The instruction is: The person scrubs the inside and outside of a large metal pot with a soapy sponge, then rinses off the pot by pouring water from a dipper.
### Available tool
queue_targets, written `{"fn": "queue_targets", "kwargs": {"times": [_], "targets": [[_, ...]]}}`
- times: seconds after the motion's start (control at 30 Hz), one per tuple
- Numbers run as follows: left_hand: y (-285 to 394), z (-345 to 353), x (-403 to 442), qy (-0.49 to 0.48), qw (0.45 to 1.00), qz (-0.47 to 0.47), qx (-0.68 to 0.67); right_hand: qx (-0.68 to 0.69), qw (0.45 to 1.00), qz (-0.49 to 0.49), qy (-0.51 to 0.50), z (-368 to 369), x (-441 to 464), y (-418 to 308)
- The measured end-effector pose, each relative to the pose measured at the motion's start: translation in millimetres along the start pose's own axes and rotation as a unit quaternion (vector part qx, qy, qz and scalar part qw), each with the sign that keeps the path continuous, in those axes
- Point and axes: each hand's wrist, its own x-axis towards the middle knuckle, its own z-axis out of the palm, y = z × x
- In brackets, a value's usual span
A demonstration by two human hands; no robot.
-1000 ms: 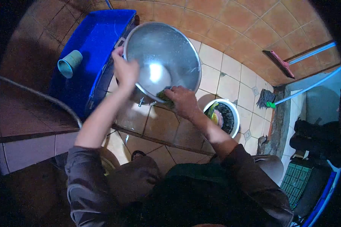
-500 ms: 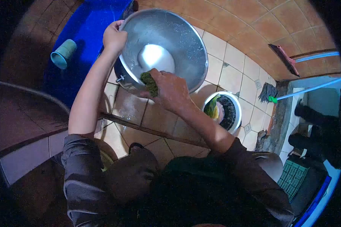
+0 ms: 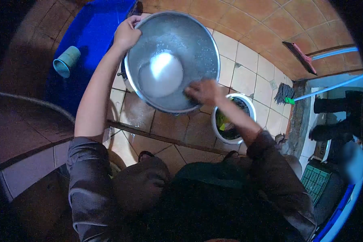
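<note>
A large, wet metal basin (image 3: 195, 48) tilts toward me, whitish suds clinging to its inner wall. At its upper left rim, my left hand (image 3: 127, 35) is closed around the edge. My right hand (image 3: 207, 92) is inside the basin near the lower right rim, smeared by motion, its fingers bent against the wall. A dark edge of the green scouring pad (image 3: 189, 93) shows under those fingers; the rest of it is covered. Just right of the basin stands a white bucket (image 3: 253, 111) with dark and yellow-green items inside, partly behind my right forearm.
A blue tub (image 3: 97, 30) with a pale green cup (image 3: 67, 60) in it lies at left. Along the right are a squeegee (image 3: 300, 58), a mop (image 3: 285, 94) and a green crate (image 3: 315, 181). A person's dark-clothed legs (image 3: 336, 109) show at far right.
My right hand has moved right along the basin's lower inner wall with the scouring pad. The basin has turned slightly, and my left hand has shifted a little up along the rim.
</note>
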Motion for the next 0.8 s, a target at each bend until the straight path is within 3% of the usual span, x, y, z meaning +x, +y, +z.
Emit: {"fn": "queue_targets", "kwargs": {"times": [0.07, 0.23, 0.33, 0.4, 0.47, 0.57, 0.63, 0.7, 0.8], "targets": [[8, 7, -1, -0.009, 0.999, -0.001, 0.046, 0.081, 0.995, -0.005, -0.051, 14, -8, -48], [13, 10, -9, -0.035, 0.999, 0.005, 0.022, 0.320, 0.946, -0.019, 0.045, 61, 17, -109], [22, 4, -24, -0.062, 0.998, -0.007, 0.033, 0.176, 0.978, -0.069, -0.089, 62, 17, -58], [35, 3, -39, -0.061, 0.996, 0.003, 0.058, -0.029, 0.998, -0.060, 0.000, 64, 28, -7], [52, 4, -51, -0.046, 0.994, 0.028, 0.099, -0.345, 0.934, -0.074, 0.053, 62, 72, 36], [74, 4, -60, -0.042, 0.992, -0.006, 0.119, -0.355, 0.923, -0.087, 0.122, 56, 105, 45], [65, 7, -59, -0.026, 0.993, 0.006, 0.115, -0.216, 0.967, -0.068, 0.114, 100, 102, 27], [85, 7, -67, -0.021, 0.991, -0.003, 0.135, -0.044, 0.997, 0.059, -0.030, 148, 118, -23], [95, 15, -77, -0.029, 0.990, -0.013, 0.138, 0.193, 0.981, 0.011, -0.006, 179, 129, -101]]}}
